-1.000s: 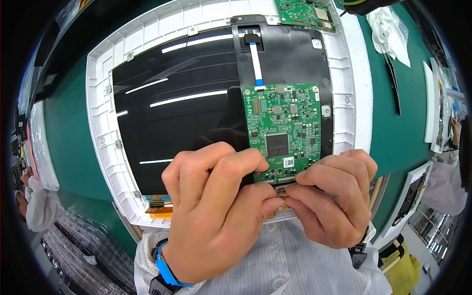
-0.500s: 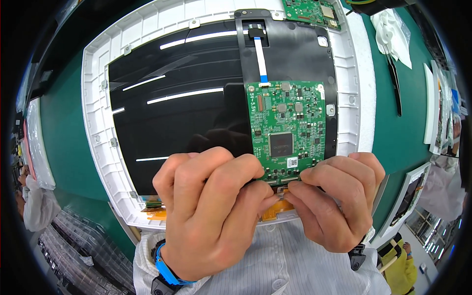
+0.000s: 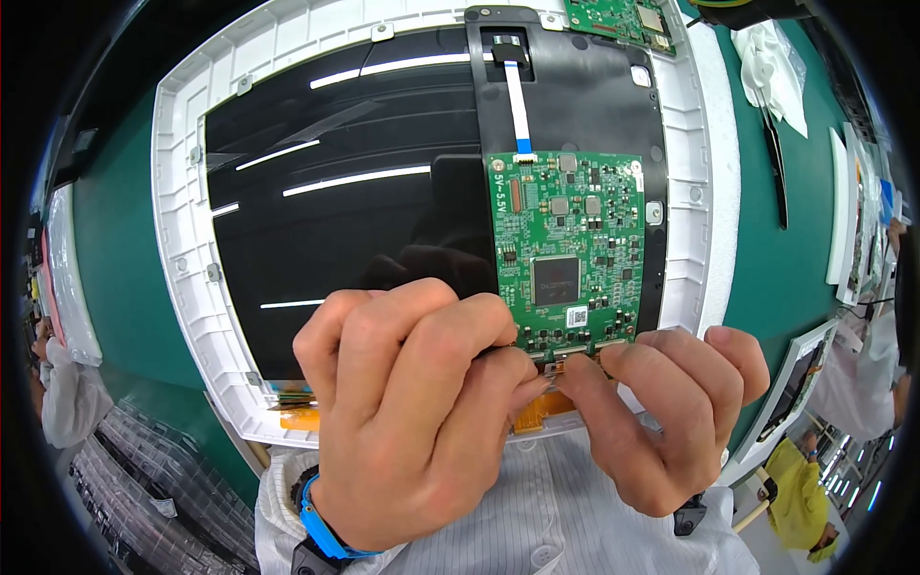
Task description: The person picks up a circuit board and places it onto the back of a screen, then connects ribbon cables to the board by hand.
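A green circuit board (image 3: 594,244) lies on the right part of a black display panel (image 3: 335,230). At its near edge, connectors meet an orange flex cable (image 3: 541,407), partly covered by my fingers. My left hand (image 3: 412,412) is closed, thumb and forefinger pinched on the cable beside the connectors. Against the same edge, my right hand (image 3: 661,412) has its thumb and forefinger on the cable end, its other fingers curled. The exact contact is partly hidden. A white ribbon cable (image 3: 519,110) with blue ends runs from the board's far edge to a recess.
A white ribbed frame (image 3: 182,240) surrounds the panel. Another green board (image 3: 618,19) sits at the far edge. Black tweezers (image 3: 774,172) and a white cloth (image 3: 767,77) lie on the green mat (image 3: 115,240). Clear plastic trays (image 3: 144,479) stand at lower left.
My right hand has shifted slightly right and down, its thumb and forefinger a little farther apart. The left hand stays nearly in place at the board's near edge.
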The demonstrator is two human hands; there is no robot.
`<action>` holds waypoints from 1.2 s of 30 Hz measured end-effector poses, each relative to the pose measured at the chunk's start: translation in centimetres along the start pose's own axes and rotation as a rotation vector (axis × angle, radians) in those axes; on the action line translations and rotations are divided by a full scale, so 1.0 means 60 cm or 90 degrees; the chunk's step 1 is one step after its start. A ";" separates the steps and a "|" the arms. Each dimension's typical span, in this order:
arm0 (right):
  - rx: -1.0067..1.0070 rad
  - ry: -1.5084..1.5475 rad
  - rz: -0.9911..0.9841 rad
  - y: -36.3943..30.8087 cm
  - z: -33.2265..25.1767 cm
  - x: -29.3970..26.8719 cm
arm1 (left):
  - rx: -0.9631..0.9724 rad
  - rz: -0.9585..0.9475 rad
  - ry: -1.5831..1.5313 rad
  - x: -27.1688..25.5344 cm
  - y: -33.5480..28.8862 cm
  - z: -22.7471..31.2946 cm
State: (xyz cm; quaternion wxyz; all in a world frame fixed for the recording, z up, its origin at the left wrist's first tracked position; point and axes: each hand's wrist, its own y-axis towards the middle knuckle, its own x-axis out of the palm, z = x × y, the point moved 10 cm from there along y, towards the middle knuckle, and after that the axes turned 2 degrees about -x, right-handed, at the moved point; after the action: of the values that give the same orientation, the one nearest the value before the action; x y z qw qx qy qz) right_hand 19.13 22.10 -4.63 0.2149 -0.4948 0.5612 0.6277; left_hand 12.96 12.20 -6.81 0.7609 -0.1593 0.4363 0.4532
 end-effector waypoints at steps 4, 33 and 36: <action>0.048 0.000 -0.003 -0.006 0.005 0.002 | 0.004 0.007 -0.005 0.002 -0.001 -0.003; 0.062 -0.066 -0.009 -0.007 -0.002 -0.003 | 0.033 0.014 -0.018 0.003 -0.002 -0.003; 0.062 -0.055 -0.015 -0.008 0.000 -0.003 | 0.039 0.021 -0.021 0.003 -0.002 -0.002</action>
State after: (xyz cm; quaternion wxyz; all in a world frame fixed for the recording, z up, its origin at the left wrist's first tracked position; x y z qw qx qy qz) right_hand 19.60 22.30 -4.71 0.2701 -0.4628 0.5757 0.6176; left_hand 13.02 12.17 -7.01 0.7650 -0.1214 0.4399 0.4546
